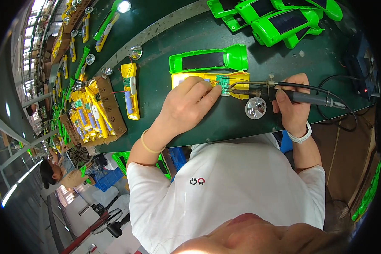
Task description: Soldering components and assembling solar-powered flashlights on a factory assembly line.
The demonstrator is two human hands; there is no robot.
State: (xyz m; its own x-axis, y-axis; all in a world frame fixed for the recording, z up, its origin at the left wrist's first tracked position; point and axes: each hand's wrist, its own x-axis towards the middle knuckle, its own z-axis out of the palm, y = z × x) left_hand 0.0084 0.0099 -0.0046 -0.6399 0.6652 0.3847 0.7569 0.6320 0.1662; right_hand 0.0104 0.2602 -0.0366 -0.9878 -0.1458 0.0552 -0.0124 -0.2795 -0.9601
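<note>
Soldering appeared to be in hand. The yellow housing lay on the counter, just nearer than the green shell, its circuit board exposed. The right hand's grip was closed round the soldering iron; whether the left hand's pinched anything could not be told. The next move seemingly called for a steady tip

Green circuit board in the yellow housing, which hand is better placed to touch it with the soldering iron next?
Probably the right hand: it grips the soldering iron, whose tip points at the green circuit board. The left hand, without an iron, covers part of the yellow housing.
</note>
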